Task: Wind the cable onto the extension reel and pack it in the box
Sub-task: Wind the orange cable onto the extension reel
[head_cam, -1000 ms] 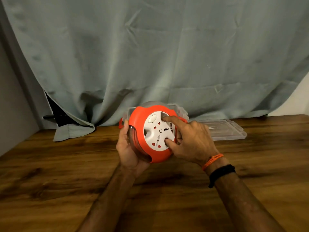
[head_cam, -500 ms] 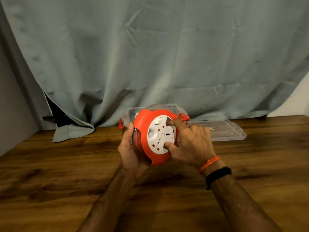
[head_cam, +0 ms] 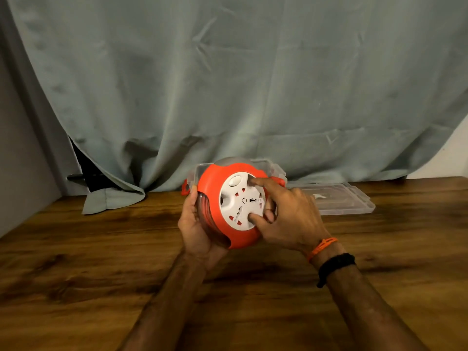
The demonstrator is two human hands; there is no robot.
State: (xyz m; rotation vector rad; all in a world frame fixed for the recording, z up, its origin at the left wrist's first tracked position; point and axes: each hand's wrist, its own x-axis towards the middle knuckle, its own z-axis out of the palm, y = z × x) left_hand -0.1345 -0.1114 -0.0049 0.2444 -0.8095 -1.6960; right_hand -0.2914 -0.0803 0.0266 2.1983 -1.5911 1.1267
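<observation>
A: Pressing on the white socket face [head_cam: 241, 201], the fingers [head_cam: 255, 182] of the right hand [head_cam: 291, 219] are spread; the forefinger sits at the upper edge of the face and the thumb at its lower edge.

B: And the left hand [head_cam: 197, 224]?

A: It cups the extension reel [head_cam: 228, 206] from the left and below, fingers curled round the clear rear shell, gripping it. The reel is held up off the counter [head_cam: 101, 262], tilted so the socket face looks toward the camera.

B: Where is the cable?

A: Dark turns of cable [head_cam: 205, 211] show through the clear side of the reel, just beside the left palm. How much is wound I cannot tell.

B: The box?

A: A clear plastic box [head_cam: 274, 169] with orange latches stands on the counter right behind the reel, mostly hidden by it. Its clear lid [head_cam: 342, 201] lies flat to the right, on the far part of the counter.

B: Anything else?

A: An orange thread [head_cam: 321, 247] and a black band [head_cam: 334, 264] circle the right wrist. A grey-green curtain [head_cam: 228, 84] hangs behind, its hem resting on the counter at the far left.
</observation>
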